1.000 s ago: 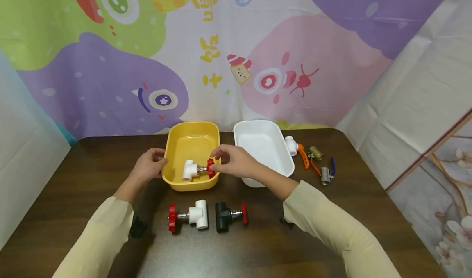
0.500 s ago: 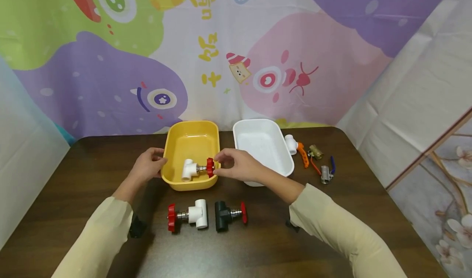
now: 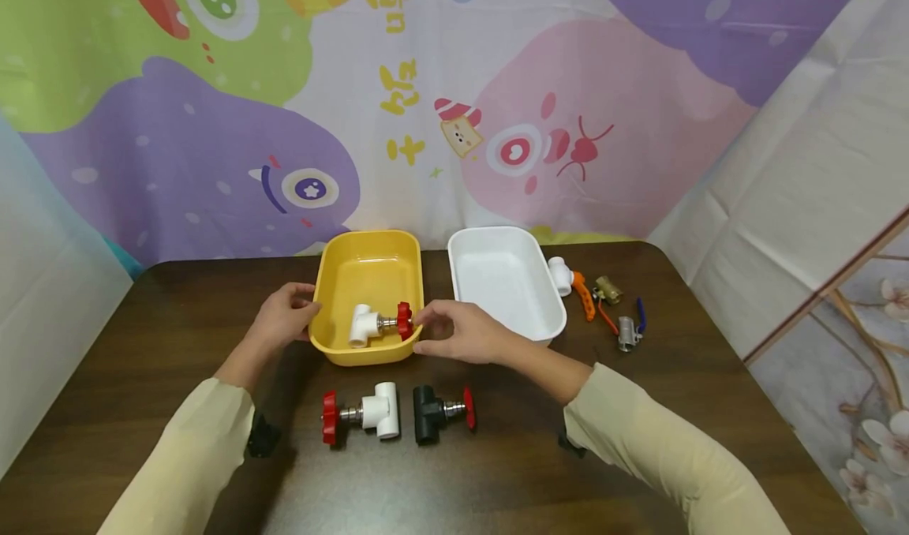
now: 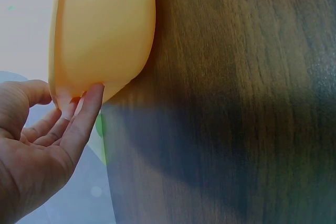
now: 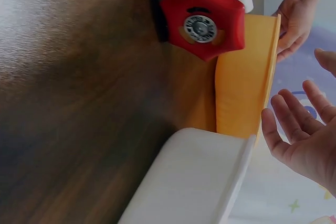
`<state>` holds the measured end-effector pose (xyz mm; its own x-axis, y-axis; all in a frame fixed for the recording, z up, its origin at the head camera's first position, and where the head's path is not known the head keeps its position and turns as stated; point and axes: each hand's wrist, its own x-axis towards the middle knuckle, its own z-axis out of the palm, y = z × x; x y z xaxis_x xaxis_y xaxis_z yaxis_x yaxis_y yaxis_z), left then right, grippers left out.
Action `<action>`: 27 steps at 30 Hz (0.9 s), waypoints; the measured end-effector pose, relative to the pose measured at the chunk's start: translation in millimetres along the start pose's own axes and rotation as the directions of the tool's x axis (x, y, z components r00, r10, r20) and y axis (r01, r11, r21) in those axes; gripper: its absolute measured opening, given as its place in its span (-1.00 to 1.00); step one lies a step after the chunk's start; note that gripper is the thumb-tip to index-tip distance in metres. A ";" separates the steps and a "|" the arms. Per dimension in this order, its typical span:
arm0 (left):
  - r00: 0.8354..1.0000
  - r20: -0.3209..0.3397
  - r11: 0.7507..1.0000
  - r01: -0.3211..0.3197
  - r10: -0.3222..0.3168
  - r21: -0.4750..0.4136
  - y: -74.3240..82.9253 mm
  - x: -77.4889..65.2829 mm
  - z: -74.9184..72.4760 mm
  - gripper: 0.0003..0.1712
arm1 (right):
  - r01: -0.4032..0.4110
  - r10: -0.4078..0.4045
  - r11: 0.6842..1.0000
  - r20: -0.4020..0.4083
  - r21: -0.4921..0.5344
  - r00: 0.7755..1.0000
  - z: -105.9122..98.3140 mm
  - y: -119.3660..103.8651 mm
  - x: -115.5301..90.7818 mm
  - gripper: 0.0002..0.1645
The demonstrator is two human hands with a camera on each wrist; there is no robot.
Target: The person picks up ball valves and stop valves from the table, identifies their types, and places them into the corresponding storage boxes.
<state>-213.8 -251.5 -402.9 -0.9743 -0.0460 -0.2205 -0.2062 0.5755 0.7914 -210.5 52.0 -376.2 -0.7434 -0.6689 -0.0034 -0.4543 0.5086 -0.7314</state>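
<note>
A white tee valve with a red handwheel [image 3: 366, 326] lies in the near end of the yellow basin [image 3: 369, 273]. The left hand [image 3: 280, 316] pinches the basin's left rim; the right hand [image 3: 461, 331], fingers apart, hovers by its right rim. Nearer lie another white valve [image 3: 378, 413] and a black valve [image 3: 429, 415]; a white basin [image 3: 501, 278] stands right.

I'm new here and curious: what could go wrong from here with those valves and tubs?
The left hand holds the rim of the yellow tub; tipping it might make the white valve inside slide. The right hand, close to both tubs, could nudge the white tub.
</note>
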 end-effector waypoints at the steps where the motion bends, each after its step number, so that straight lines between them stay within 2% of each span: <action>1: 1.000 0.000 1.000 -0.001 0.001 0.000 -0.2 -0.1 0.0 -0.44 | -0.004 0.004 1.000 0.004 0.005 1.000 0.8 0.6 -1.1 -0.54; 15: 1.000 -0.002 1.000 -0.017 0.017 -0.004 0.1 -1.1 0.9 -0.44 | -0.010 0.011 1.000 0.050 -0.016 0.999 10.9 6.5 -10.8 -0.54; 27: 1.000 0.000 1.000 -0.017 0.017 -0.010 -0.5 -0.3 0.5 -0.44 | -0.032 0.036 0.999 0.134 -0.035 0.990 17.7 12.5 -20.1 -0.48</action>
<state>-213.4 -251.4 -403.5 -0.9776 -0.0367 -0.2072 -0.1910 0.5677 0.8008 -192.5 62.2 -397.4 -0.6868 -0.7166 -0.1216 -0.4471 0.5484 -0.7066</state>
